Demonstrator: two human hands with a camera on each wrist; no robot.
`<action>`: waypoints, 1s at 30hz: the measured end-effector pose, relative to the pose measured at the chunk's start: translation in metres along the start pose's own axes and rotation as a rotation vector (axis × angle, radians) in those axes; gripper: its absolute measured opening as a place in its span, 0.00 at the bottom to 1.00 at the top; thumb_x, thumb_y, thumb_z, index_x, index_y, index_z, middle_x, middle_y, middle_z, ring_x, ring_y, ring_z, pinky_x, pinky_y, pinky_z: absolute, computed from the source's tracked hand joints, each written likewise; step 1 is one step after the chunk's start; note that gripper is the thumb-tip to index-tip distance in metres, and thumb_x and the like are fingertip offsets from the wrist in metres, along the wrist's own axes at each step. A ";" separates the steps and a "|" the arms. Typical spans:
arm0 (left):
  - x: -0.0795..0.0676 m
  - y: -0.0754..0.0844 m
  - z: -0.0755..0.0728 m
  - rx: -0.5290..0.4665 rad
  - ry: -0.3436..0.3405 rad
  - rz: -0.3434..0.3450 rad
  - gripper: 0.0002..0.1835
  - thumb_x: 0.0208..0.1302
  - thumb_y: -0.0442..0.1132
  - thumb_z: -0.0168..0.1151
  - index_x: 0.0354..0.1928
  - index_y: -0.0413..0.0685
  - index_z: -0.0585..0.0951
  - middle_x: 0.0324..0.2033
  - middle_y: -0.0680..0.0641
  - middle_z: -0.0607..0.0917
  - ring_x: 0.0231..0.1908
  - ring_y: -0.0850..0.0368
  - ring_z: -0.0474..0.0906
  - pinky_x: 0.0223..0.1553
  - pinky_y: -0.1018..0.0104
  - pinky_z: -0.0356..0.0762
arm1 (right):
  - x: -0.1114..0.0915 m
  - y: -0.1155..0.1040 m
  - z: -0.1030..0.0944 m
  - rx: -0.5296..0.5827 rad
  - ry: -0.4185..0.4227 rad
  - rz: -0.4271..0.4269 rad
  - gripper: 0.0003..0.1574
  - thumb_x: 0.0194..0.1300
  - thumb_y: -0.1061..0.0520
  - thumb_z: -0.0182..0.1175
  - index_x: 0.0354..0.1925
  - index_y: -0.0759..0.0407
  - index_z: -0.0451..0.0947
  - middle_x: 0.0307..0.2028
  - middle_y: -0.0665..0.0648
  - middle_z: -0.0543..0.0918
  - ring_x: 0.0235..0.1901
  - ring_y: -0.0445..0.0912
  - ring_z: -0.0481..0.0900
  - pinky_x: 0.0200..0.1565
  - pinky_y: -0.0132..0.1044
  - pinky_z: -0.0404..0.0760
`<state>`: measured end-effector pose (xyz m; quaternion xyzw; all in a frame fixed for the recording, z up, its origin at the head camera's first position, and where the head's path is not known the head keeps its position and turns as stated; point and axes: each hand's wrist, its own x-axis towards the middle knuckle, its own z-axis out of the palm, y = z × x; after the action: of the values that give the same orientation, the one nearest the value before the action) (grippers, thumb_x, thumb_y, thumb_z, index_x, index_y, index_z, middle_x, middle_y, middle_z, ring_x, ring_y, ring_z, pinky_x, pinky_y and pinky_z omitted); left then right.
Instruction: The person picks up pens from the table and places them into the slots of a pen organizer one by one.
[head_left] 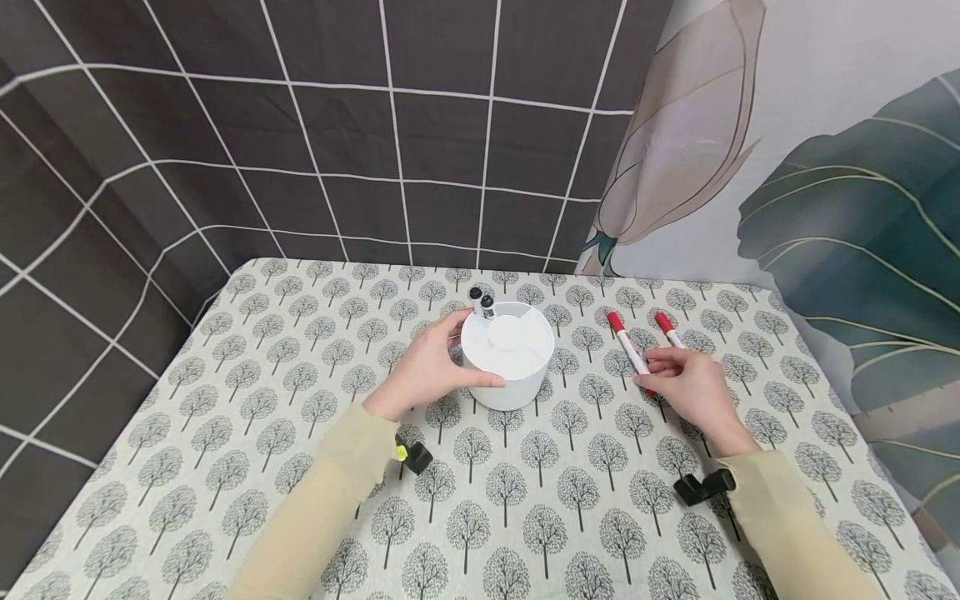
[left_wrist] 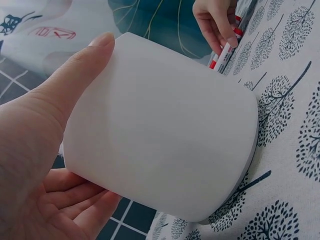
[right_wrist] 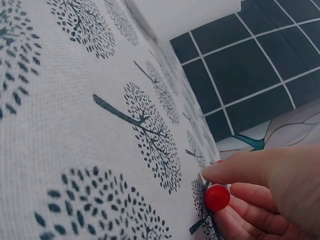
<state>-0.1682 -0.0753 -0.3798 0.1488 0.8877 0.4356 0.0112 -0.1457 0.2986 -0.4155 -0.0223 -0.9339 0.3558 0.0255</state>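
A white round pot (head_left: 510,387) stands on the table, and my left hand (head_left: 431,362) grips its left side, the thumb at the near rim and the fingers around the back. Two black-capped markers (head_left: 482,302) lean inside against the pot's far left rim; their lower parts are hidden. Over to the right, my right hand (head_left: 690,392) pinches the lower end of a red-capped marker (head_left: 625,337) at the tablecloth. Its red end (right_wrist: 217,198) shows between thumb and fingers in the right wrist view. Another red-capped marker (head_left: 667,327) lies just beyond that hand, which partly covers it.
A tree-patterned cloth (head_left: 540,492) covers the table. Behind it hangs a dark curtain with white grid lines (head_left: 442,142), and a leaf-printed curtain (head_left: 832,225) hangs at the right. A black camera mount sits on each wrist.
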 end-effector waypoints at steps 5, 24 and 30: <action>0.000 0.000 -0.001 -0.015 -0.018 -0.007 0.63 0.19 0.73 0.73 0.66 0.55 0.65 0.57 0.54 0.73 0.57 0.57 0.67 0.57 0.48 0.63 | -0.001 -0.001 0.000 -0.009 -0.004 -0.009 0.28 0.49 0.53 0.72 0.49 0.60 0.79 0.35 0.56 0.84 0.31 0.47 0.80 0.27 0.33 0.78; 0.001 0.000 -0.003 -0.028 -0.038 -0.003 0.64 0.21 0.71 0.74 0.67 0.54 0.64 0.59 0.53 0.72 0.57 0.59 0.68 0.59 0.50 0.62 | -0.002 -0.005 -0.005 0.011 0.016 -0.018 0.22 0.53 0.57 0.69 0.48 0.58 0.80 0.35 0.57 0.83 0.30 0.48 0.79 0.24 0.34 0.79; 0.000 0.001 -0.002 -0.044 -0.038 0.005 0.64 0.21 0.71 0.74 0.67 0.53 0.64 0.59 0.52 0.72 0.57 0.57 0.68 0.59 0.49 0.61 | -0.003 -0.011 -0.007 0.048 0.037 -0.020 0.22 0.54 0.54 0.69 0.48 0.57 0.81 0.36 0.56 0.83 0.30 0.48 0.80 0.22 0.35 0.79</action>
<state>-0.1683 -0.0767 -0.3778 0.1588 0.8772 0.4521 0.0304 -0.1430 0.2954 -0.4031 -0.0187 -0.9248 0.3772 0.0471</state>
